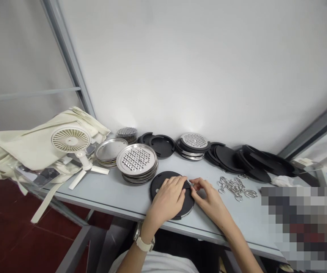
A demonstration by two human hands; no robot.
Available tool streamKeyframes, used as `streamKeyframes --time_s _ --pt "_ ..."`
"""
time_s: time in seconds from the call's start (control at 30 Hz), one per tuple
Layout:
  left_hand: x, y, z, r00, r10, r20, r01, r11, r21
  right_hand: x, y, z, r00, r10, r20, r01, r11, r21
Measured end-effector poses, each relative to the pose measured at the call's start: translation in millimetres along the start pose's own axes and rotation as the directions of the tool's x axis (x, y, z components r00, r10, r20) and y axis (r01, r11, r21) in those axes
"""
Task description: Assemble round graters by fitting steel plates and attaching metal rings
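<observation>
My left hand (166,199) rests over a round black disc (159,185) with a metal rim, lying flat near the table's front edge, and its fingers grip the disc. My right hand (209,199) comes in from the right and pinches a small silver metal piece (190,183) at the disc's upper edge. The two hands nearly meet there. The hands hide most of the disc's middle. A white watch (143,239) sits on my left wrist.
Stacks of perforated steel discs (137,159) and black round lids (162,146) line the grey table (106,193) along the wall. A heap of metal chain rings (236,188) lies to the right. A white fan (71,139) stands on cream cloth (24,146) at left.
</observation>
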State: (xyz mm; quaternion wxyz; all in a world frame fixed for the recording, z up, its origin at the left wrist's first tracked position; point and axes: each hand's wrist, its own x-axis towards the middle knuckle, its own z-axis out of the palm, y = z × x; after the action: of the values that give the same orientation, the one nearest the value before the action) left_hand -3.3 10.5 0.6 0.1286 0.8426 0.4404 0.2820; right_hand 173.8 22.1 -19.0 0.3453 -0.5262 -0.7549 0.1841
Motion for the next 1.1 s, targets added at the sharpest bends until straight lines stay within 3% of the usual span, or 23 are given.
streamKeyframes --time_s 0.43,0.6,0.83,1.1 --pt "0.4 -0.5 -0.5 1.000 -0.015 0.003 0.015 1.000 0.012 0.5 -3.4 -3.0 1.000 -0.005 0.000 0.005 0.998 0.066" --pt "0.4 0.5 -1.4 1.000 -0.019 0.005 0.019 1.000 0.006 -0.2 -4.0 -7.3 0.997 0.057 -0.045 -0.052 0.994 0.096" --pt "-0.4 -0.5 -0.9 1.000 -0.013 -0.004 0.013 1.000 0.018 -1.3 1.0 -4.8 0.994 0.049 -0.099 -0.038 0.993 0.109" --pt "-1.2 -1.0 -1.1 1.000 -0.008 -0.011 0.008 1.000 0.014 -2.5 -1.2 0.4 0.997 0.036 -0.072 -0.025 0.989 0.146"
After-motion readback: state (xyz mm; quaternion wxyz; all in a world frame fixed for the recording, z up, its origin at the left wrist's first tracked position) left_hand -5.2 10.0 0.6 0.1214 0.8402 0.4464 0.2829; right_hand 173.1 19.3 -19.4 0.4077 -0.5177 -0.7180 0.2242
